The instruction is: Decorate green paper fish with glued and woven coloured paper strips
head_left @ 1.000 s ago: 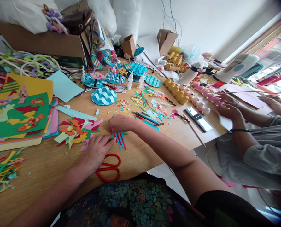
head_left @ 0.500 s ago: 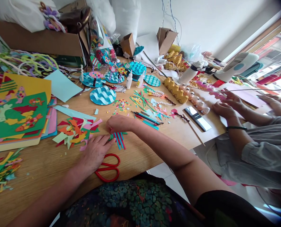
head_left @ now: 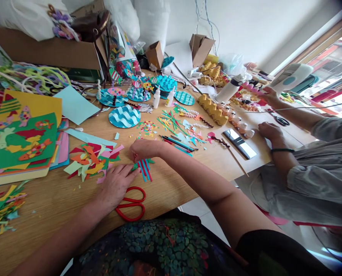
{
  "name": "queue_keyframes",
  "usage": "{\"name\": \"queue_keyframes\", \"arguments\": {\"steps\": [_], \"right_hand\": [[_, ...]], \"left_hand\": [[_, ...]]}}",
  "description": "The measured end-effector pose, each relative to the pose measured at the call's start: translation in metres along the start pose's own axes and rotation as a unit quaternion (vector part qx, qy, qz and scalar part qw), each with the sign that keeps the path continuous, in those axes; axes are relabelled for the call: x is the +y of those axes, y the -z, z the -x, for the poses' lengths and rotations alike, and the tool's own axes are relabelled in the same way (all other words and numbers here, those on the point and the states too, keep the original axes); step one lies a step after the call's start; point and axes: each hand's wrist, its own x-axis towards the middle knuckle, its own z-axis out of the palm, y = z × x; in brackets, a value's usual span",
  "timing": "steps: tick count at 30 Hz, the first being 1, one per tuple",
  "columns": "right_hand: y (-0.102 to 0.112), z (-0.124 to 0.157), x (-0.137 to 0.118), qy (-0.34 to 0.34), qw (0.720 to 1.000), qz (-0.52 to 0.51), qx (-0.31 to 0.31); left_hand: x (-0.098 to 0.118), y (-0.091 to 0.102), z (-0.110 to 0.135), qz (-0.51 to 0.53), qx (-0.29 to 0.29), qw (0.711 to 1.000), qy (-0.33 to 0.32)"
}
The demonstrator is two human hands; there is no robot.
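Strips of red and blue paper [head_left: 145, 171] lie side by side on the wooden surface [head_left: 171, 191], their near ends fanned slightly toward the person and their far ends running under the right hand [head_left: 144, 149]. Green paper [head_left: 135, 167] shows at the left fingertips, against the strips; whether it passes over or under them is hard to make out. The right hand's grip is curled in and low, but its fingertips are turned away, so I cannot tell what, if anything, it pinches. The left hand [head_left: 118, 179] lies palm down with its fingers stretched forward to the green paper; its thumb is hidden, so I cannot tell whether that grip is closed on anything.

The step looks like fine placing of narrow paper, and it seems to call for the left hand as a light weight while the right makes small, low adjustments. Lining up each strip by its edge, with even gaps, should beat dragging the group, since thin paper probably skews or curls easily. The red-handled scissors [head_left: 132, 201] rest just beside the left wrist, so the forearm is best moved gently there.
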Motion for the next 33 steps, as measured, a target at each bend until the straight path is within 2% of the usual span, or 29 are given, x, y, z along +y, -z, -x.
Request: {"name": "queue_keyframes", "arguments": {"steps": [8, 16, 23, 33], "right_hand": [[-0.004, 0.0, 0.001, 0.011, 1.0, 0.021, 0.003], [-0.007, -0.002, 0.004, 0.024, 0.999, 0.025, 0.012], [-0.005, 0.0, 0.011, 0.041, 0.999, -0.034, 0.007], [-0.007, -0.002, 0.007, 0.01, 1.0, -0.007, 0.012]], "left_hand": [[-0.001, -0.004, 0.001, 0.01, 0.011, 1.0, -0.001], [-0.001, -0.001, 0.001, -0.013, -0.004, 1.0, -0.01], [-0.001, -0.001, 0.0, -0.02, -0.01, 1.0, -0.014], [-0.001, 0.0, 0.0, -0.016, 0.004, 1.0, -0.018]]}}
